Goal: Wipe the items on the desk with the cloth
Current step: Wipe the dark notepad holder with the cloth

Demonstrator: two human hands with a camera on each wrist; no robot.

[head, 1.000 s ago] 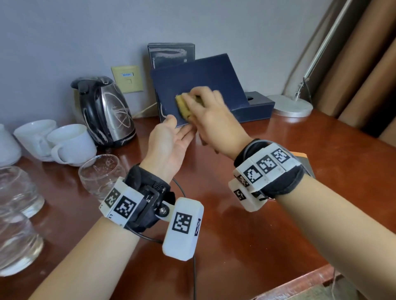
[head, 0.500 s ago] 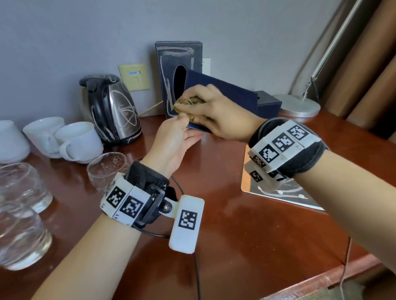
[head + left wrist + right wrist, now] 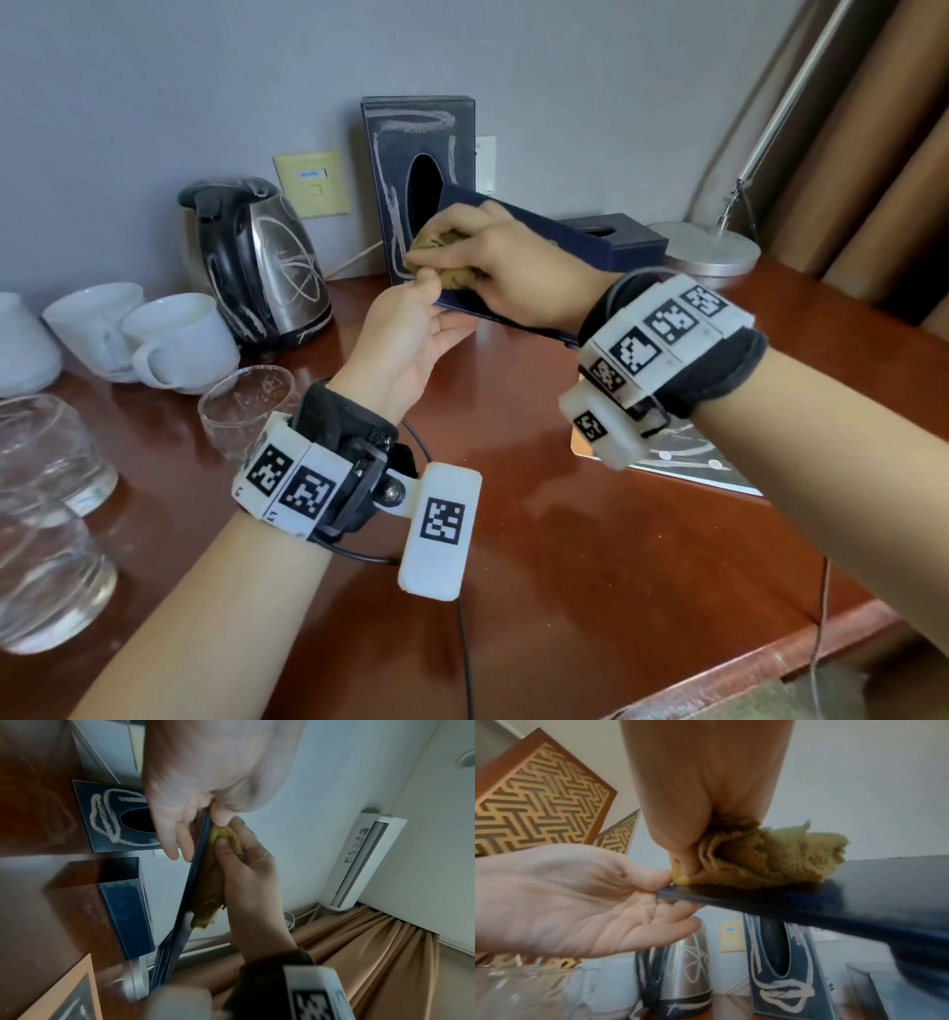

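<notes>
My left hand (image 3: 411,334) pinches the thin, stiff navy folder (image 3: 808,900) by its corner while my right hand (image 3: 508,272) clutches the soft cloth (image 3: 757,858) against its face.

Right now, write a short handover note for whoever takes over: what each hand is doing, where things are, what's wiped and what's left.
Left hand: pinches the near corner of the dark blue folder, thumb on top, fingers beneath, holding it above the desk.
Right hand: grips the bunched yellow cloth, pressing it on the folder's top face by that corner.
Done: only the folder is visibly under the cloth; how much is clean cannot be told.
Left: white smears show on the upright tissue box and kettle; cups, glasses and the low blue box also wait.
</notes>
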